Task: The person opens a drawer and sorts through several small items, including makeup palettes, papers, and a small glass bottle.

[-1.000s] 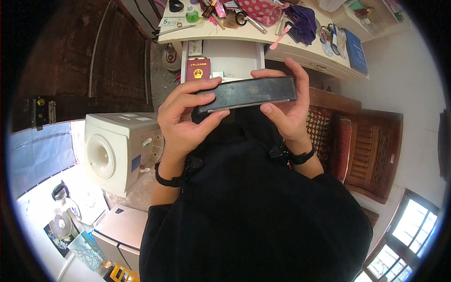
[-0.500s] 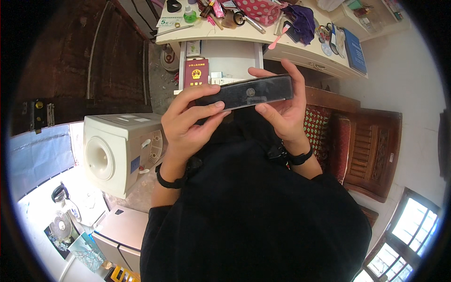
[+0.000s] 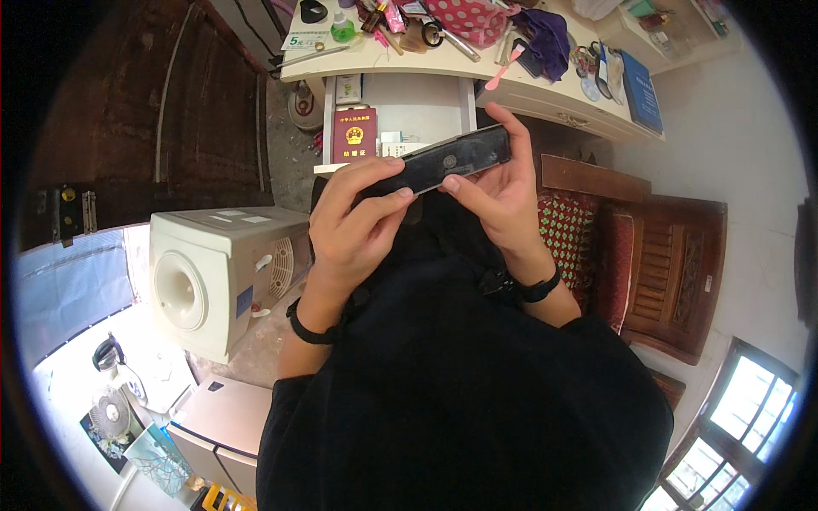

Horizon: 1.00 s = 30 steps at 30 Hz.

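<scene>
A long, narrow black case with a small round emblem is held up in front of my chest, its right end tilted higher. My left hand pinches its left end, thumb and fingers pressed on the dark face and edge. At the other end my right hand grips it, the thumb along the lower edge and the index finger up at the end; the other fingers are partly hidden. Just beyond the case is a pulled-out white drawer with a dark red booklet and small boxes inside.
A cluttered cream desk spans the far side, with a spotted pouch, purple cloth and blue book. On the left stands a white appliance; on the right, a carved wooden chair.
Both hands have shifted slightly, the right one inward to the left. The case has tilted more, and its broad face shows narrower than before.
</scene>
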Motion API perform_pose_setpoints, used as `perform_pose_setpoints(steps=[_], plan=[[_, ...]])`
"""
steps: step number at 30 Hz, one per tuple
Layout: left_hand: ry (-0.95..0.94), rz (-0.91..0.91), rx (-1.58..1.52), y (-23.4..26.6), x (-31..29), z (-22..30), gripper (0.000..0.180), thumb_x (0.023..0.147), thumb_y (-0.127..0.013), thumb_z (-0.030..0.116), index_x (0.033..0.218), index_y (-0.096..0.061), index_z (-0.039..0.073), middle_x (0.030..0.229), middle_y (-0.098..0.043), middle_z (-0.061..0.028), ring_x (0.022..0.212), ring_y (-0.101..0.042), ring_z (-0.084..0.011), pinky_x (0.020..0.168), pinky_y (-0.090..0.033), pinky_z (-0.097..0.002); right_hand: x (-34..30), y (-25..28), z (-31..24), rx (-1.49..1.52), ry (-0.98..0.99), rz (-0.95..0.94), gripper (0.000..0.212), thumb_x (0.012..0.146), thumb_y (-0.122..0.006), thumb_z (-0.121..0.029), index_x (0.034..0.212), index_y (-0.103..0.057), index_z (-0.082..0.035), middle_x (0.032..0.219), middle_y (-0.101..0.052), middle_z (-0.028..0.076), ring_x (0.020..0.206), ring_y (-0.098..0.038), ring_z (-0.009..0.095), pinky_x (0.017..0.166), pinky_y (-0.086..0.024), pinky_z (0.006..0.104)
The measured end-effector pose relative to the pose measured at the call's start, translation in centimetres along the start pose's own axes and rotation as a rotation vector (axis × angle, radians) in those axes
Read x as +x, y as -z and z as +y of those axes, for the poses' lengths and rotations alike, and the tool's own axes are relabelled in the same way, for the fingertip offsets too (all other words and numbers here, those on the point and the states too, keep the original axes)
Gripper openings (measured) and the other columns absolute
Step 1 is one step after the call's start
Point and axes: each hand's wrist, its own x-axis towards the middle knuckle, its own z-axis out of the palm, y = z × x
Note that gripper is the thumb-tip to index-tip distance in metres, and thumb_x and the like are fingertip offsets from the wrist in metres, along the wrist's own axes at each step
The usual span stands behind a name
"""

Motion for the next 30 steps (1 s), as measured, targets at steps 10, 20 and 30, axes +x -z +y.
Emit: perform_pose_setpoints(steps=[10, 20, 30], plan=[[0.094, -0.031, -0.014, 0.3, -0.4, -0.2, 0.023, 0.065, -0.079, -0.004, 0.082, -0.066, 0.005, 0.106, -0.065, -0.0136, 0.097, -0.064, -0.0280, 0.081, -0.052, -0.0335, 0.2, 0.7, 0.1, -0.024, -0.082, 0.027, 0.057, 0.088, -0.058, -0.001, 0.137, -0.030, -0.004, 0.106, -0.058, 0.014, 0.092, -0.063, 0.021, 0.075, -0.055, 0.0347], [0.194, -0.046, -0.032, 0.3, -0.7, -1.8, 0.019, 0.062, -0.075, -0.005, 0.075, -0.064, 0.004, 0.106, -0.063, -0.0134, 0.095, -0.062, -0.0307, 0.080, -0.050, -0.0354, 0.9, 3.1, -0.4, -0.177, -0.238, -0.042, 0.028, 0.092, -0.060, -0.009, 0.114, -0.053, 0.004, 0.084, -0.063, 0.007, 0.069, -0.063, 0.013, 0.061, -0.051, 0.0238], [0.240, -0.137, 0.061, -2.2, -1.0, -11.1, 0.024, 0.073, -0.074, 0.009, 0.093, -0.062, 0.002, 0.120, -0.051, -0.0158, 0.097, -0.057, -0.0320, 0.080, -0.049, -0.0381, 8.3, 4.6, 0.3, -0.508, -0.058, 0.059, 0.022, 0.092, -0.061, -0.012, 0.103, -0.061, 0.007, 0.073, -0.064, 0.006, 0.063, -0.063, 0.012, 0.057, -0.048, 0.0232]])
